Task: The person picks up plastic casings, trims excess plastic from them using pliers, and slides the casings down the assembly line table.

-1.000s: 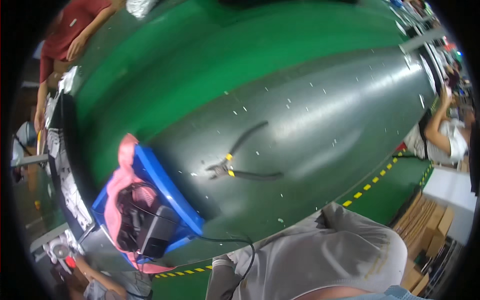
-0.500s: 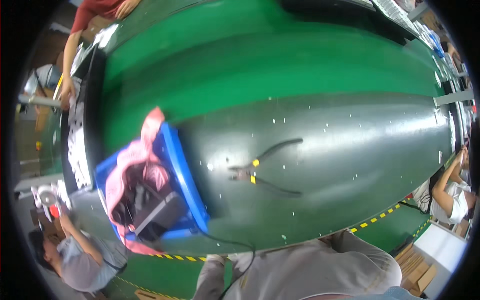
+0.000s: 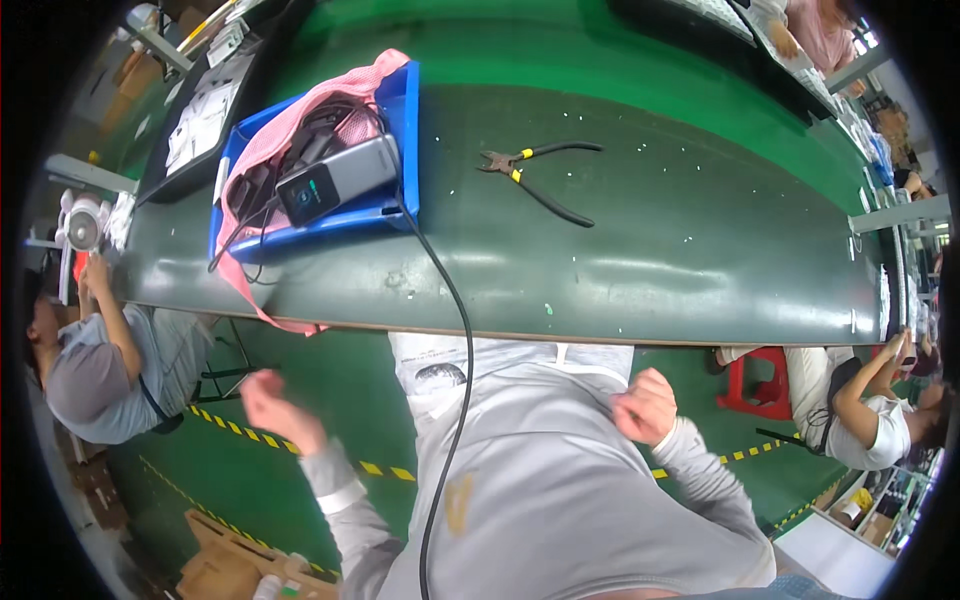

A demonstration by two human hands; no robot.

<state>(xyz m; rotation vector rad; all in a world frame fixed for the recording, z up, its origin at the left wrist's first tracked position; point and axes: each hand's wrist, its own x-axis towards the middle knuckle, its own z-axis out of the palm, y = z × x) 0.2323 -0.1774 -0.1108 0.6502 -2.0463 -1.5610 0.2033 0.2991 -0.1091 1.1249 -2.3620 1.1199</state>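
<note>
Below the table's front edge, my left hand (image 3: 283, 410) hangs over the floor, its fingers smeared by motion. On the other side of my body, my right hand (image 3: 647, 405) is curled into a fist beside my grey jacket (image 3: 560, 460), with nothing seen in it. A pair of diagonal cutters (image 3: 520, 172) with black handles and yellow bands lies spread on the green table. To its left stands a blue bin (image 3: 408, 150) holding a pink cloth (image 3: 285, 135), black cables and a grey power bank (image 3: 340, 180) with a lit display.
A black cable (image 3: 455, 300) runs from the bin over the table edge and down my front. Small white scraps dot the green tabletop (image 3: 650, 270). Black trays (image 3: 210, 120) with white parts stand behind. Co-workers sit left and right; a red stool (image 3: 757, 385) is at right.
My view has tipped down, so the bin and cutters appear higher. Both my hands and more of my jacket have come into view. The cutters stay lying on the table.
</note>
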